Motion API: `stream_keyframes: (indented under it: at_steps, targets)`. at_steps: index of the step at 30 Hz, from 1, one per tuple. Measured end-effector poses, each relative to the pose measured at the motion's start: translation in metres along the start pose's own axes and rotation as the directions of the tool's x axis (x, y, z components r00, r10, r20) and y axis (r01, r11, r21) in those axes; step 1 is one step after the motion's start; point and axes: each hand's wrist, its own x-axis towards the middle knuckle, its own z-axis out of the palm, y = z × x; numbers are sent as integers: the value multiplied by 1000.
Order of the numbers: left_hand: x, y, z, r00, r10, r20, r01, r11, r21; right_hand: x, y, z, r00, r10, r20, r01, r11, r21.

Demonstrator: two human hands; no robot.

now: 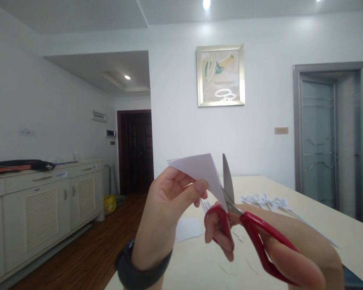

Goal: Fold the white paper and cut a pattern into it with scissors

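Note:
My left hand [178, 189], with a black band on its wrist, pinches a folded piece of white paper [204, 171] between thumb and fingers. The paper is held up above the table, its narrow end pointing down to the right. My right hand [287, 253] grips red-handled scissors [260, 229], thumb in one loop and fingers in the other. The scissor blades are spread apart and point upward, with the paper's right edge at the blades. Whether the paper lies between both blades I cannot tell. Behind my left hand a white sheet [189, 228] lies on the table.
On the cream table [193, 270] a heap of curled white paper strips [266, 200] lies to the right, with small scraps [240, 237] near the middle. A dark object [355, 278] sits at the right edge. A white cabinet [45, 213] stands along the left wall.

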Motion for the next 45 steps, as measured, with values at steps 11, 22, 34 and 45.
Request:
stream_keyframes:
  at_steps: [11,22,34,45]
  targets:
    - [-1,1,1,1000,-21,-7,21,1000,-1,-4,-2,10,975,-135,-178,138,990,1]
    - [0,2,0,1000,-8,5,9,999,-35,-3,-3,4,986,-156,-62,153,987,-56]
    - [2,3,-1,999,-37,13,37,998,-44,-1,-5,3,981,-184,-55,183,983,-7]
    - [3,3,-5,996,-50,74,54,998,-44,-2,-8,3,983,-179,-33,177,983,-45]
